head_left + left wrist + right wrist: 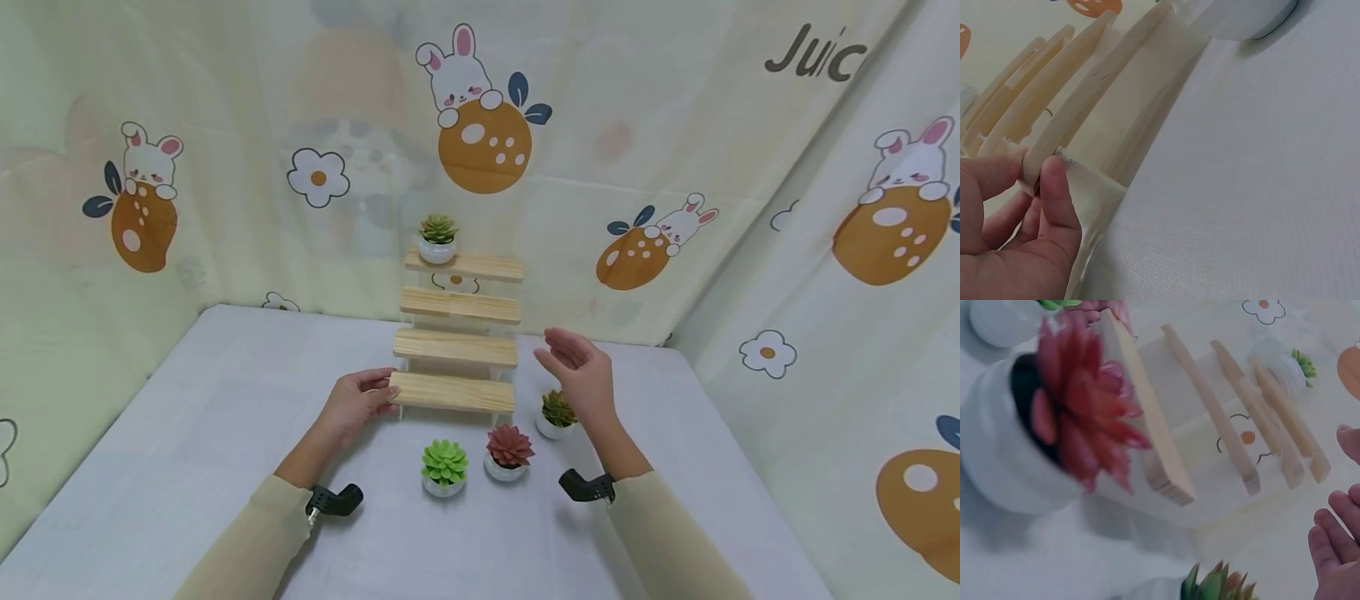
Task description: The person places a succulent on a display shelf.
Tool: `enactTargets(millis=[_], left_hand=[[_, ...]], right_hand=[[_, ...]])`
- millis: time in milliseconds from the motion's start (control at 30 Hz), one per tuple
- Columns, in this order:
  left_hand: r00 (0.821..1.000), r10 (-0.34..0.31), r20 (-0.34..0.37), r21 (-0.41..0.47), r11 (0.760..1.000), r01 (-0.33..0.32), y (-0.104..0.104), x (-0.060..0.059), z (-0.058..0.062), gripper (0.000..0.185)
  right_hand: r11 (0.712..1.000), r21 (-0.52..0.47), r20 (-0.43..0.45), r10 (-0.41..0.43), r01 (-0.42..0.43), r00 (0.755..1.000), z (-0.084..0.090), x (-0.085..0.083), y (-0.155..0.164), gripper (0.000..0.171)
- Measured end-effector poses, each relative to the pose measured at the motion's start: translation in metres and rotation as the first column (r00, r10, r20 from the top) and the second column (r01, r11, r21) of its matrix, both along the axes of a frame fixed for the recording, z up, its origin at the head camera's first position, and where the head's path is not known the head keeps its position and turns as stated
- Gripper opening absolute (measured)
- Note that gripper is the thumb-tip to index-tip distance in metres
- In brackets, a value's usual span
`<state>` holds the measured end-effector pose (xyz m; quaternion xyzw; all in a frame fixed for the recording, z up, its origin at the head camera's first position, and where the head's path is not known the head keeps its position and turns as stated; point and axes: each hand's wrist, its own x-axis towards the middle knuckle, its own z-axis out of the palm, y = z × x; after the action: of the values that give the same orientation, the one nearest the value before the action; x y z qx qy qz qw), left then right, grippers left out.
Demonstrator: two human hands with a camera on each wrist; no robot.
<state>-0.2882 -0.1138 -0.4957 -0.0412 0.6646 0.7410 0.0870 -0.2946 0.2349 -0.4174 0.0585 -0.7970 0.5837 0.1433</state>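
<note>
Bunny-print curtains back a white counter (pixel 187 433). At twelve o'clock stands the wooden step shelf (pixel 457 350), probably light and stiff; left hand (pixel 358 402) fingers pinch its bottom plank's end, right hand (pixel 581 371) hovers, fingers apart.

table (pixel 187 467): carrying a wooden step shelf (pixel 457 350), three potted plants
green plant (pixel 444 467): sitting beside red plant (pixel 509 451)
third plant (pixel 557 413): sitting by shelf

Staged tabletop set, prob. a home/studio corner: cartoon bunny-print curtain (pixel 675 125) hung as backdrop on 3 sides, white-clothed desk (pixel 187 433), small wooden step shelf (pixel 457 350) w/ potted succulents (pixel 444 467) by the hands.
</note>
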Motion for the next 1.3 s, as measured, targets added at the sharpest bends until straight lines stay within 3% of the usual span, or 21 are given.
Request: enactTargets(millis=[333, 533, 733, 1000, 1300], left_hand=[[1.0, -0.001, 0.009, 0.001, 1.0, 0.001, -0.001, 0.001, 0.002, 0.048], [1.0, -0.003, 0.0, 0.011, 1.0, 0.003, 0.0, 0.001, 0.002, 0.049], [1.0, -0.004, 0.001, 0.019, 1.0, 0.004, 0.0, 0.0, 0.001, 0.049], [1.0, -0.004, -0.002, 0.036, 0.999, 0.004, 0.0, 0.001, 0.001, 0.049], [1.0, -0.012, -0.015, 0.047, 0.999, 0.013, -0.001, 0.002, 0.002, 0.049]], right_hand=[[0.997, 0.021, 0.051, -0.069, 0.068, 0.996, -0.024, 0.032, 0.023, 0.048], [0.995, -0.032, 0.037, -0.097, 0.098, 0.995, -0.043, 0.046, 0.033, 0.057], [0.988, -0.037, 0.096, -0.145, 0.149, 0.985, -0.06, 0.058, 0.039, 0.065], [0.984, -0.052, 0.181, -0.158, 0.169, 0.971, -0.081, 0.065, 0.044, 0.07], [0.992, -0.039, 0.27, -0.108, 0.123, 0.957, -0.081, 0.063, 0.039, 0.08]])
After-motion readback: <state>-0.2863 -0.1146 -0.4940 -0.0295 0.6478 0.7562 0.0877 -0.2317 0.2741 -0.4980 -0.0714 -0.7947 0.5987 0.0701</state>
